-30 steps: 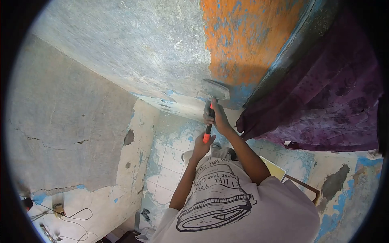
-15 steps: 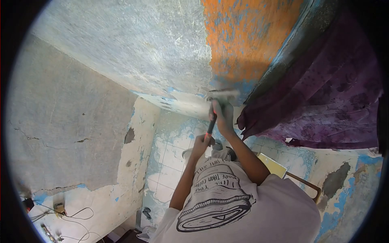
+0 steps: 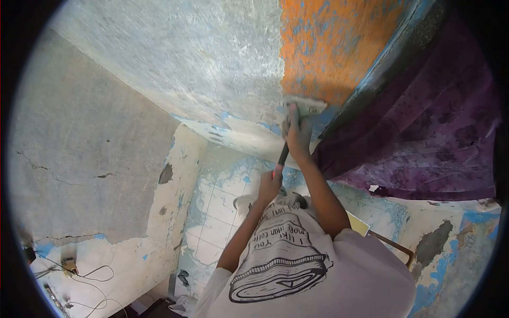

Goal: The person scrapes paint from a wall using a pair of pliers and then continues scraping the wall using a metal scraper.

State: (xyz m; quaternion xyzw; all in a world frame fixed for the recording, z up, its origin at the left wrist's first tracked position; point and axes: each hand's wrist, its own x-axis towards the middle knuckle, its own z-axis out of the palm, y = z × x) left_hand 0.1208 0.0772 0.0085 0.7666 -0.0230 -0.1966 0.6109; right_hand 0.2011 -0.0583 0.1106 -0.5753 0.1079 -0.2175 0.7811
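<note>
A wide-headed wall scraper [image 3: 313, 107] with a black and red handle lies against the wall, its broad edge at the lower end of an orange painted patch [image 3: 331, 47] flecked with blue. My right hand [image 3: 297, 132] is closed high on the tool, with fingers pressed on the back of its head. Lower down, my left hand [image 3: 271, 183] wraps round the handle near its red end. Left of the orange patch the wall [image 3: 201, 58] shows bare grey plaster. Blue and white paint remnants show below the head.
A purple patterned curtain [image 3: 419, 138] hangs close on the right. Pale tiles with flaked paint cover the floor [image 3: 214, 217]. Loose cables [image 3: 98, 275] hang from a wall box at lower left. A yellow panel with a brown frame [image 3: 359, 222] stands behind my right arm.
Both hands and the scraper have moved up and slightly right along the wall, onto the bottom of the orange patch. The grip stays much the same.
</note>
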